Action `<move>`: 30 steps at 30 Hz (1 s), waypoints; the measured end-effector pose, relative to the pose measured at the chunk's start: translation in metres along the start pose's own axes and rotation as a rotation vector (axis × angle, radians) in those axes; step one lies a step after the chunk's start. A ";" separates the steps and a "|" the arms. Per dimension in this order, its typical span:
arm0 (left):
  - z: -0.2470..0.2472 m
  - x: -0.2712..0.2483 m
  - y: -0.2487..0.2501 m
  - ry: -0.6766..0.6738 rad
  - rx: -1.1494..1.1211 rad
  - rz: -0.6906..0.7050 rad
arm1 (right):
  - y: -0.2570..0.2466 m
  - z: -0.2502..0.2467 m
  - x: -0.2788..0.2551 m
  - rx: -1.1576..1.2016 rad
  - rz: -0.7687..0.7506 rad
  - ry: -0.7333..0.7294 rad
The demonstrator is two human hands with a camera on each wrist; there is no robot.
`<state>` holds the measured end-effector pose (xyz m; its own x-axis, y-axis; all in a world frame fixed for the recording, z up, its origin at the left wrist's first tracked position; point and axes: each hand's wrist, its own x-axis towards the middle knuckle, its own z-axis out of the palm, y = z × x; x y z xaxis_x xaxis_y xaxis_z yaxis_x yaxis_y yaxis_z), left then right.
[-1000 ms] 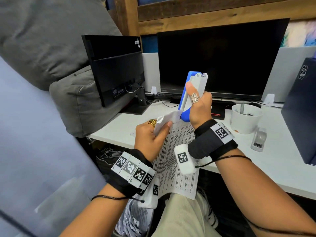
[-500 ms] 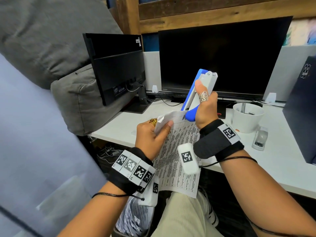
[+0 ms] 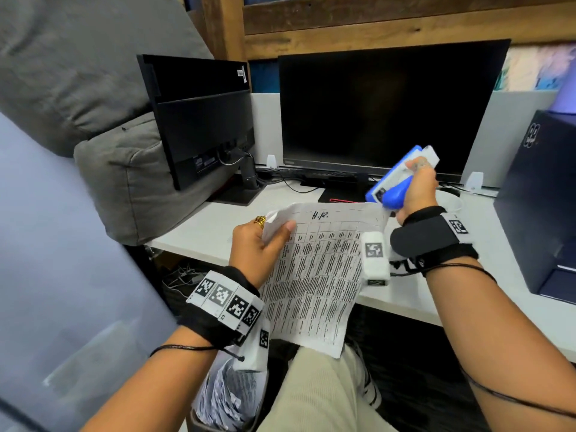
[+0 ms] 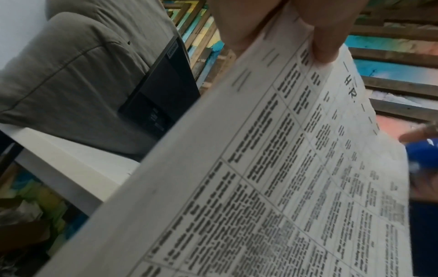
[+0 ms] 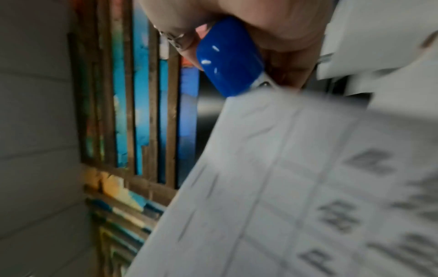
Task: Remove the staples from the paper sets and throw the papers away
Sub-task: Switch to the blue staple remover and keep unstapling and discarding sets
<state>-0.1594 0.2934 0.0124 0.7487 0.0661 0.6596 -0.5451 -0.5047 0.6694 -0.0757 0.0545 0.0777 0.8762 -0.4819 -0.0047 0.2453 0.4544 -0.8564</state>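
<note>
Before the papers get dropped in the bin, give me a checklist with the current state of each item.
1. Left hand grips the paper set at its top left corner: ok.
2. Right hand holds the blue and white staple tool, off to the paper's right: ok.
3. Staple out of the paper set: cannot tell; the gripped corner is folded under the fingers and no staple shows.
4. Sheets separated: cannot tell; only the top printed page shows.
5. Bin below the left wrist, already holding discarded papers, open on top: ok.
6. Tool's tip free of the paper: not ok; in the right wrist view it meets the sheet's corner.
</note>
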 end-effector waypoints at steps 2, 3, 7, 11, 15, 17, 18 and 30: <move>0.001 -0.001 0.003 -0.017 -0.020 -0.006 | 0.012 -0.027 0.017 -0.064 0.049 0.101; 0.000 -0.001 0.003 -0.019 -0.028 -0.003 | 0.019 -0.039 0.023 -0.172 0.075 0.125; -0.001 -0.001 0.003 -0.010 -0.061 -0.020 | 0.046 -0.080 0.025 -1.045 0.134 -0.019; -0.002 0.000 0.004 -0.003 -0.086 -0.053 | 0.069 -0.096 0.020 -1.324 0.073 -0.079; -0.004 0.000 0.006 -0.022 -0.073 -0.049 | 0.073 -0.094 0.025 -1.449 0.065 -0.070; -0.005 0.000 0.008 -0.028 -0.064 -0.030 | 0.072 -0.088 0.021 -1.435 -0.105 -0.063; -0.005 0.001 0.008 -0.026 -0.059 -0.020 | 0.069 -0.082 0.017 -1.313 -0.287 -0.064; -0.028 0.008 0.019 -0.162 0.336 0.214 | 0.043 -0.014 -0.057 -0.996 -1.319 -0.651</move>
<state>-0.1745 0.3081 0.0402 0.6965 -0.1929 0.6912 -0.5612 -0.7466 0.3572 -0.1208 0.0911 0.0339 0.3916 0.3428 0.8539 0.7518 -0.6542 -0.0822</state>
